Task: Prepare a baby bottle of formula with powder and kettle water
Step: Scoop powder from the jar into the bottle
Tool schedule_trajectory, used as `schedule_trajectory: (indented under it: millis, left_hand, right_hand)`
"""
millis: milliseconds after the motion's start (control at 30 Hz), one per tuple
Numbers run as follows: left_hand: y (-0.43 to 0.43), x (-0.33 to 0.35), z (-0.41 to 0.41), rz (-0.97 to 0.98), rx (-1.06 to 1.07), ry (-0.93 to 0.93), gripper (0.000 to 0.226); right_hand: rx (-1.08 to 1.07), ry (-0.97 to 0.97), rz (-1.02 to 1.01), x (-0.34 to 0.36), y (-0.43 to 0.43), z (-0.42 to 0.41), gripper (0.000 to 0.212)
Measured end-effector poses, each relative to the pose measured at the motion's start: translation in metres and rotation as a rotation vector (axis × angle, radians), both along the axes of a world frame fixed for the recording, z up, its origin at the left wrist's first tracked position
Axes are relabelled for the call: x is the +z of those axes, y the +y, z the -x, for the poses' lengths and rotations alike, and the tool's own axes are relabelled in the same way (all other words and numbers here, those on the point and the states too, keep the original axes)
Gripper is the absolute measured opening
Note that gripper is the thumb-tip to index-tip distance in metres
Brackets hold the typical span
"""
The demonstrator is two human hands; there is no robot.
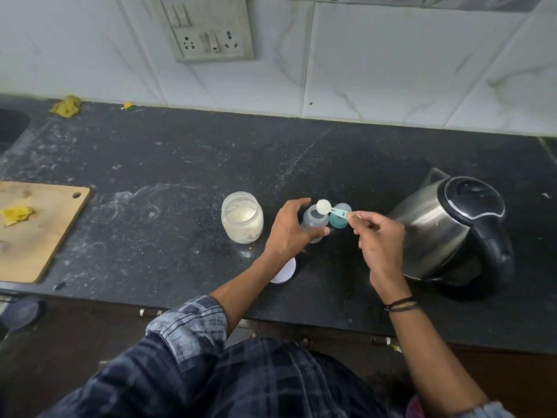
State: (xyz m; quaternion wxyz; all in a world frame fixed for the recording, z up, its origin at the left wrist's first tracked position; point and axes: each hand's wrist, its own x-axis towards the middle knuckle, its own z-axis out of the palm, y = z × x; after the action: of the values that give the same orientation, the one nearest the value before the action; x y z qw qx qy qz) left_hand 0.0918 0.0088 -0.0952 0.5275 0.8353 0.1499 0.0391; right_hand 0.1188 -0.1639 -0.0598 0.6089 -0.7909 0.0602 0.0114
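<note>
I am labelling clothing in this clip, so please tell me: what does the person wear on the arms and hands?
The left arm has a dark blue checked sleeve, rolled up to near the elbow. The right wrist carries thin dark bands. The left hand and the right hand are bare, without gloves.

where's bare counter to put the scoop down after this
Widest bare stretch: between cutting board and powder jar. Also free: counter behind the bottle, up to the wall. Crowded: jar, bottle, teal cap, kettle, with a white lid by the front edge.
</note>
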Motion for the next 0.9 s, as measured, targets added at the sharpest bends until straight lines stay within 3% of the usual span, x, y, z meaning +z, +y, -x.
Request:
schedule_trajectory:
  millis: [200, 600, 900]
  left_hand:
    - [-0.001, 0.0, -0.001, 0.011, 0.013, -0.013, 0.057]
    - [0.0, -0.006, -0.003, 0.028, 0.03, -0.022, 0.053]
    - [0.0, -0.01, -0.004, 0.009, 0.025, -0.035, 0.054]
  right_hand:
    - [0.075, -0.224, 0.266, -0.001, -0.001, 0.003, 0.008]
    - [0.203, -0.81, 0.705, -0.013, 0.0, 0.013, 0.006]
    - [0.277, -0.975, 0.847, -0.019, -0.002, 0.015, 0.013]
